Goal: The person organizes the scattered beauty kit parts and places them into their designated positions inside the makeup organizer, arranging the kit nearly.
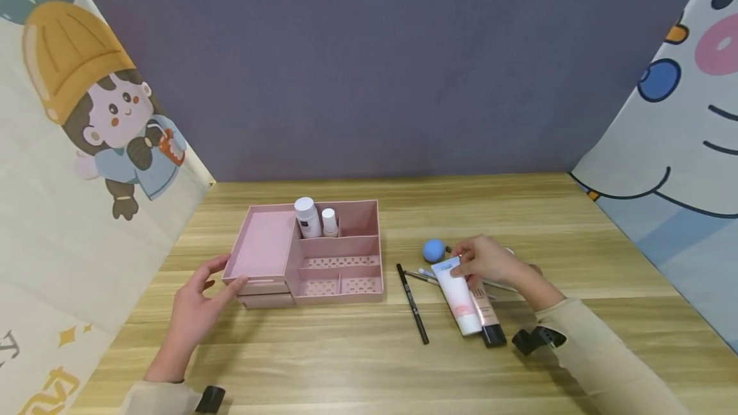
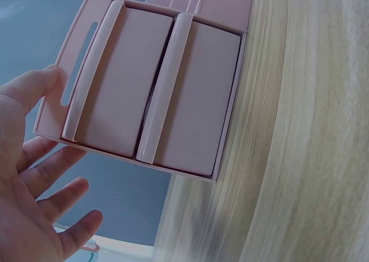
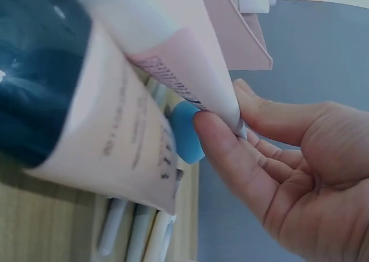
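A pink desktop organizer [image 1: 273, 242] with two drawers [image 2: 196, 95] stands at the left of the table. My left hand [image 1: 196, 303] holds its front left corner, the thumb on the front near the slot and the other fingers spread along the side. My right hand [image 1: 484, 260] pinches the flat end of a white squeeze tube [image 1: 458, 296], thumb against index finger. The tube's white cap points toward me. Just beside it is a beige BB cream tube [image 1: 484, 312] with a black cap, partly overlapped by the white tube.
A white bottle [image 1: 308, 219] and a smaller white-capped bottle [image 1: 330, 223] stand in the organizer's back compartment. A black pencil [image 1: 412, 303] lies between organizer and tubes. Close to my right hand are a blue ball-shaped sponge [image 1: 434, 250] and several thin brushes [image 1: 422, 276].
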The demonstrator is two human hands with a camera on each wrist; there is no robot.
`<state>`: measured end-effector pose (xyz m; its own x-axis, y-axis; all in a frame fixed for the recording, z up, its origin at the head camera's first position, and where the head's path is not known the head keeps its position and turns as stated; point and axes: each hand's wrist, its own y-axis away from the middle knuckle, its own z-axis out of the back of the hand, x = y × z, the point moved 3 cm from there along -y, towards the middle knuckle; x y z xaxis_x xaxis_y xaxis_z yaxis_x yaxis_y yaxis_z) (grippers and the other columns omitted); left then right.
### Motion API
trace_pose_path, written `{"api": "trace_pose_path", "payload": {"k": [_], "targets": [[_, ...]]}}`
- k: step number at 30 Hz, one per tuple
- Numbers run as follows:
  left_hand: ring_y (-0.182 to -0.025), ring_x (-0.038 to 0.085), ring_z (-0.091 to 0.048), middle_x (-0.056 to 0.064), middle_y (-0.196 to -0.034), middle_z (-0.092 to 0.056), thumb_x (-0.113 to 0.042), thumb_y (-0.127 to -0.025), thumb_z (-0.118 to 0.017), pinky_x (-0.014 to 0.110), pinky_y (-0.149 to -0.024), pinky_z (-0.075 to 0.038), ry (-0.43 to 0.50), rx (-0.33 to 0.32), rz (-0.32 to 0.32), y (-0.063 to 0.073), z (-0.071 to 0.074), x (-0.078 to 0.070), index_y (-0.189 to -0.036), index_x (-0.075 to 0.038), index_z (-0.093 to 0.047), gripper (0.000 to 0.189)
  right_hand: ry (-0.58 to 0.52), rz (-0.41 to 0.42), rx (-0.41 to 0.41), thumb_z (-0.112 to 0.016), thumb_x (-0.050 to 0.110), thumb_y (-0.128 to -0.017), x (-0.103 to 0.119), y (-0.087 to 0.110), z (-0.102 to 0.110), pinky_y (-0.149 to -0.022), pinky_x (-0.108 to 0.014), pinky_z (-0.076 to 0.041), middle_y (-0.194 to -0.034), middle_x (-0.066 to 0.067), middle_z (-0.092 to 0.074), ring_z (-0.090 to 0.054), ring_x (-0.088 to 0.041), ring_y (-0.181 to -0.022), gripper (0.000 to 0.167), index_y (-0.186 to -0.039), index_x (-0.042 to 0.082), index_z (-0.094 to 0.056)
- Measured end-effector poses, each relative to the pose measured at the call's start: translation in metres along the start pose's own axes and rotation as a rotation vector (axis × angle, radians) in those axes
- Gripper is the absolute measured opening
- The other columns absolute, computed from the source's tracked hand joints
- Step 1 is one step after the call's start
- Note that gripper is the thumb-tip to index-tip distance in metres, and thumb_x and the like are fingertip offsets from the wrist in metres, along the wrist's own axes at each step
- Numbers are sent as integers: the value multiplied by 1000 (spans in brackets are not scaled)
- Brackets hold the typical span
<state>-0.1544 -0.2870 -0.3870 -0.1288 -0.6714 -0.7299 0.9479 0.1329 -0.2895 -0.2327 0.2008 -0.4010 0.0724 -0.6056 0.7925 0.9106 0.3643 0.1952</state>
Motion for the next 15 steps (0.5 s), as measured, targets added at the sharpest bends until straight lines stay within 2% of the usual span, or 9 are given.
{"api": "trace_pose_path", "payload": {"k": [11, 15], "targets": [[-124, 34, -49, 25, -136, -56, -24, -93, -73, 47, -98, -39, 12, 23, 21, -2, -2, 2, -136, 2, -53, 53, -22, 20, -58, -77, 0, -84, 17, -1, 5, -60, -39, -60, -81, -9, -66, -65, -19, -65, 33, -112, -11, -62], [-124, 34, -49, 24, -135, -57, -24, -93, -72, 44, -98, -39, 16, 18, 16, -2, -2, 2, -136, 2, -54, 53, -41, 27, -76, -76, 0, -84, 23, -2, 5, -63, -41, -60, -81, -11, -65, -66, -22, -65, 34, -113, -11, -62]]}}
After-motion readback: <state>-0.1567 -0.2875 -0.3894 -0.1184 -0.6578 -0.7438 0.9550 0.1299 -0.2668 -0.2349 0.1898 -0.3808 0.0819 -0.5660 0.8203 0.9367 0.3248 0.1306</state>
